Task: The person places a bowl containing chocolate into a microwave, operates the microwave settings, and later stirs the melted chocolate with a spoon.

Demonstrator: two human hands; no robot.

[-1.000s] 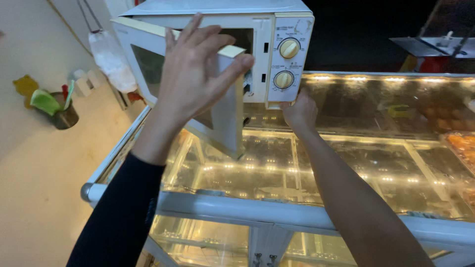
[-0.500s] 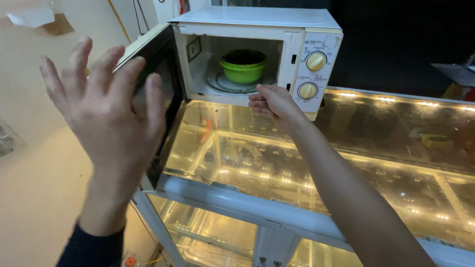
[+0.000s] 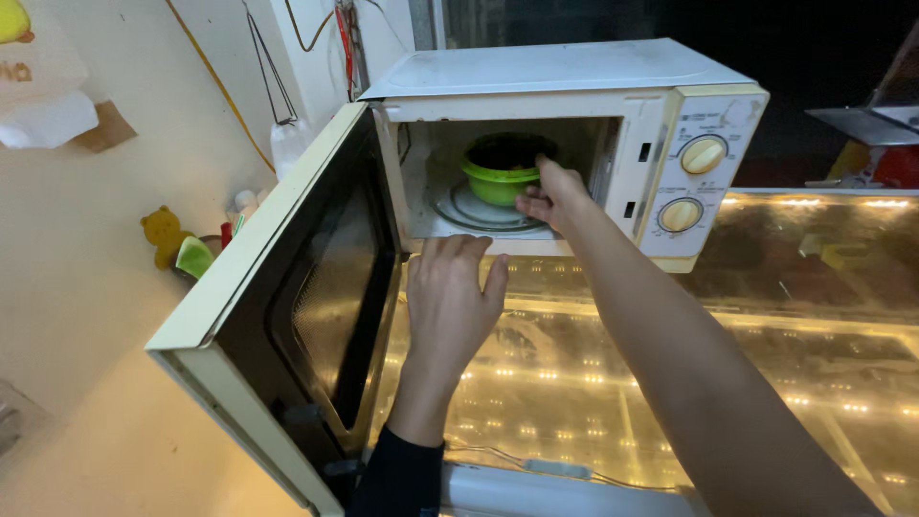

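Inside the microwave, right hand touches upright green bowl.

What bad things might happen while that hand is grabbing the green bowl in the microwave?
The round green plastic bowl may be hot, so the right hand gripping its rim might get burned. Its dark contents could slop out if it tips. The wide-open cream microwave door juts out and could be bumped.
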